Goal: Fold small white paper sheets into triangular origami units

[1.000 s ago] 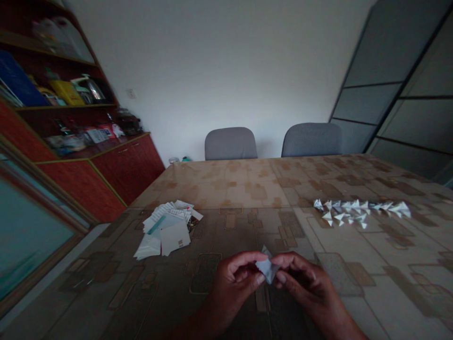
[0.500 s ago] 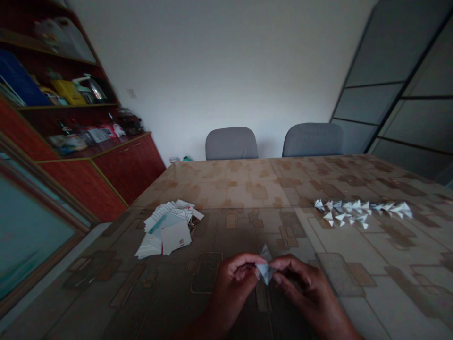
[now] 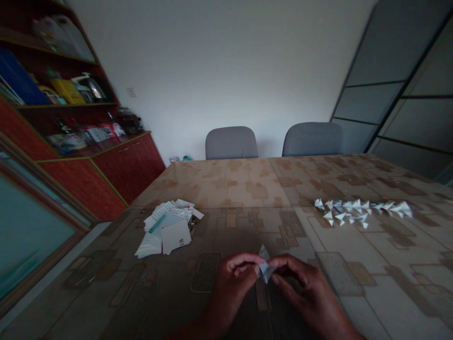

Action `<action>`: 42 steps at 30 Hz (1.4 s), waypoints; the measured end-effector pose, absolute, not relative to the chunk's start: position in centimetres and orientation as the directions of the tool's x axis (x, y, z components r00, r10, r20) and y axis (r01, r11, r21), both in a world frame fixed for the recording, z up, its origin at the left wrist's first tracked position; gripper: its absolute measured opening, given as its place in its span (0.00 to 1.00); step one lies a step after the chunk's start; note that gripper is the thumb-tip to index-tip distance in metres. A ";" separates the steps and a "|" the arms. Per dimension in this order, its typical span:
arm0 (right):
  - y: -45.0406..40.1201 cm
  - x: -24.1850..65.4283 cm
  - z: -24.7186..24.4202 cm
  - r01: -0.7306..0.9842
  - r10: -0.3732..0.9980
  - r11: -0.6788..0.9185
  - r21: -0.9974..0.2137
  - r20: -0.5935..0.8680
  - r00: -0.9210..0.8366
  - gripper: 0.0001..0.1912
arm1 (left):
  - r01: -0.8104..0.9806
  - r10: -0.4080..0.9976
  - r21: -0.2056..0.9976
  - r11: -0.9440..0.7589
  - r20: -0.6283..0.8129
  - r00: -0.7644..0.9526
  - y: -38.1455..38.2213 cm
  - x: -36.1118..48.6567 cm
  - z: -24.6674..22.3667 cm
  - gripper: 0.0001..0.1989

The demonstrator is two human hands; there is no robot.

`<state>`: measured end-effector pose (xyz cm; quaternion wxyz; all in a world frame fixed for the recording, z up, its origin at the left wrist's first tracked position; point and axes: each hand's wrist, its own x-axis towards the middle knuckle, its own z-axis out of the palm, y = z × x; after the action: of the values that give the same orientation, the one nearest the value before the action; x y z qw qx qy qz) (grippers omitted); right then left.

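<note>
Grey-white folded paper piece, small and pointed, held up between 2 bare hands near the lower middle of the view, its tip standing above the fingertips. Left hand: thumb and index finger pinching the paper's left side, other fingers curled in. Right hand: thumb and index finger at the paper's right side, pinching it; remaining fingers bent, partly hidden. Printing on the piece too small to read.

Brown-and-beige patterned surface beneath, marked with rounded rectangles. To the left, well apart from the hands, a loose, fanned pile of white paper sheets, some with printed lines, 1 with a teal strip. To the right, farther back, small white folded paper shapes in 2 uneven rows, the nearer row shorter; exact count unclear from blur.

Beyond the far edge, 2 grey rounded chair backs before a pale plain wall. Far left, a reddish-brown wooden cabinet with crowded shelves.
</note>
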<state>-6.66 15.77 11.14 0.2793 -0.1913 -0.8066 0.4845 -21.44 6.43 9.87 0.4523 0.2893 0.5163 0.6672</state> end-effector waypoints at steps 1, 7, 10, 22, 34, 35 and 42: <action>15.8 -6.7 11.1 0.040 0.580 0.462 -0.886 0.267 -0.770 0.07 | -0.313 0.900 0.948 -0.054 -0.089 -0.427 6.4 -21.4 9.9 0.05; 15.8 -6.6 11.1 0.038 0.574 0.484 -0.874 0.285 -0.768 0.07 | -0.338 0.883 0.941 -0.021 -0.141 -0.448 6.6 -21.4 10.0 0.05; 15.9 -6.5 11.0 0.061 0.572 0.501 -0.863 0.278 -0.772 0.06 | -0.347 0.881 0.938 -0.011 -0.155 -0.447 6.7 -21.4 9.9 0.06; 16.4 -6.4 11.0 -0.004 0.497 0.617 -0.787 0.394 -0.773 0.08 | -0.253 0.903 0.968 0.000 -0.109 -0.417 6.5 -21.6 8.9 0.06; 16.2 -6.4 11.3 0.007 0.471 0.675 -0.738 0.423 -0.774 0.10 | -0.116 0.904 0.993 0.032 -0.078 -0.420 6.6 -21.2 8.8 0.08; 16.1 -6.5 11.4 0.005 0.478 0.668 -0.744 0.423 -0.770 0.10 | -0.114 0.905 0.993 0.033 -0.078 -0.418 6.7 -21.3 8.8 0.07; 15.9 -6.8 11.4 0.030 0.545 0.603 -0.797 0.384 -0.745 0.09 | -0.142 0.910 0.989 0.031 -0.087 -0.405 6.7 -21.4 9.1 0.06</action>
<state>-6.77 15.86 11.38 0.3131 -0.1714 -0.8387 0.4113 -21.40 6.72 9.14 0.4308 0.3344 0.5743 0.6106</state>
